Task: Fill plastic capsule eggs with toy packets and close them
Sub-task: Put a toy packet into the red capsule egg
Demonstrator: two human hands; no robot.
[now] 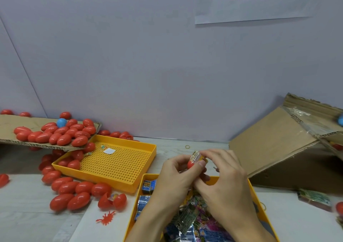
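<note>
Item: red capsule egg half (191,164), pinched in the grip of the left hand (178,174). Right hand (221,169): fingertips pinch a toy packet (197,156) seated in the egg's open mouth. Directly below the grip: yellow bin (259,201) of packets. Left of the grip: perforated yellow tray (118,163) on the tabletop (37,223), closed red eggs (74,193) heaped beside it. Right of the grip: cardboard box (278,145).

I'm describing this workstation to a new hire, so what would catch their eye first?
The heap of red capsule eggs spilling over the table's left, beside a perforated yellow tray. Then, centre front, the left hand and right hand pushing a toy packet into a red egg half.
</note>
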